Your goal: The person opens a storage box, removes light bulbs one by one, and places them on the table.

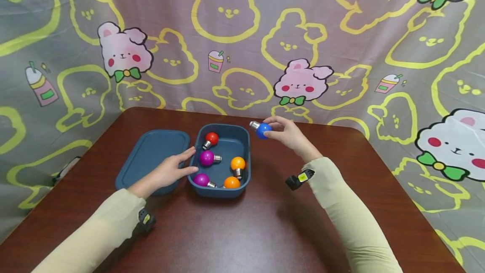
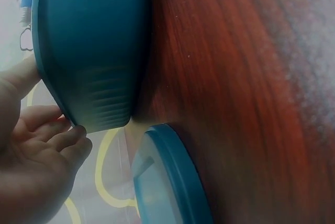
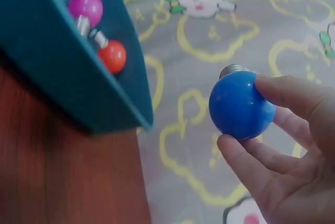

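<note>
My right hand [image 1: 289, 134] pinches a blue light bulb [image 1: 264, 131] by its round globe, in the air just right of the box's far right corner. The bulb's silver screw base points up and left; the right wrist view shows the thumb and fingertips around the blue globe [image 3: 241, 106]. My left hand [image 1: 171, 171] rests at the left rim of a dark blue rectangular box [image 1: 248, 155], its fingers loosely extended and touching the rim. Inside lie a red bulb [image 1: 212, 138], two purple bulbs [image 1: 206, 158] and two orange bulbs [image 1: 238, 163].
A flat dark blue lid [image 1: 157, 148] lies on the brown wooden table [image 1: 265, 226] left of the box, partly under my left forearm and hand. Behind the table hangs a cloth [image 1: 235, 20] with cartoon prints. Each sleeve carries a small black wrist device [image 1: 299, 179].
</note>
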{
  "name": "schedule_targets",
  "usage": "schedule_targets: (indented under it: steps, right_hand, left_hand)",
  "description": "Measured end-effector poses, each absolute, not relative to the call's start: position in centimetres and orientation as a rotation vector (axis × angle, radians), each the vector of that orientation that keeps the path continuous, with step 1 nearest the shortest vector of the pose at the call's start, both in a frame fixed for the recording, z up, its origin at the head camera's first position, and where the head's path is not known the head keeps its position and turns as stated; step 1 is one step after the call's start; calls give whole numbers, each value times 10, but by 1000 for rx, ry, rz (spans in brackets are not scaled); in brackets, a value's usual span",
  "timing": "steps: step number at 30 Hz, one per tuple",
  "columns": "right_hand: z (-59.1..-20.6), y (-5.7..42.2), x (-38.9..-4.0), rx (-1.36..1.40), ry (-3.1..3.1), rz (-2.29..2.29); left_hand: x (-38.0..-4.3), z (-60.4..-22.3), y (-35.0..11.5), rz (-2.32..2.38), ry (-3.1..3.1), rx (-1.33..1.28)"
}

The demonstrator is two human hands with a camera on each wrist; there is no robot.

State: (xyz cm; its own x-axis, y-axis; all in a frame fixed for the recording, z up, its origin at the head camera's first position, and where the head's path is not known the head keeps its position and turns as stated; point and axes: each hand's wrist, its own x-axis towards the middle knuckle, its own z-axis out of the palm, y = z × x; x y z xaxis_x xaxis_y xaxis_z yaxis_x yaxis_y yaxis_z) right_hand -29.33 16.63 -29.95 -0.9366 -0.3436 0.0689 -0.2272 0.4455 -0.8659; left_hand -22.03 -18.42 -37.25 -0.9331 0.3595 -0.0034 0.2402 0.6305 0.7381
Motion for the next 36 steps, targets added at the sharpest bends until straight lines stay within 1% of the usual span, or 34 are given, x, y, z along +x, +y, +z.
schedule_targets:
  steps: [8,15,26,36]
  right_hand:
    - [-317,191,-307,-388,2591,-1548]
    - [-335,200,-318,-328,2583,-1581]
    - [-363,201,-328,-333,2696,-1420]
    - [-377,193,-332,-338,2765,-1282]
  left_hand:
    - [-220,-371,-184,1189,2697,507]
    - [-220,-371,-184,1174,2704,495]
    - [-219,-371,-184,1167,2698,483]
    - [-220,-371,-184,1158,2706,484]
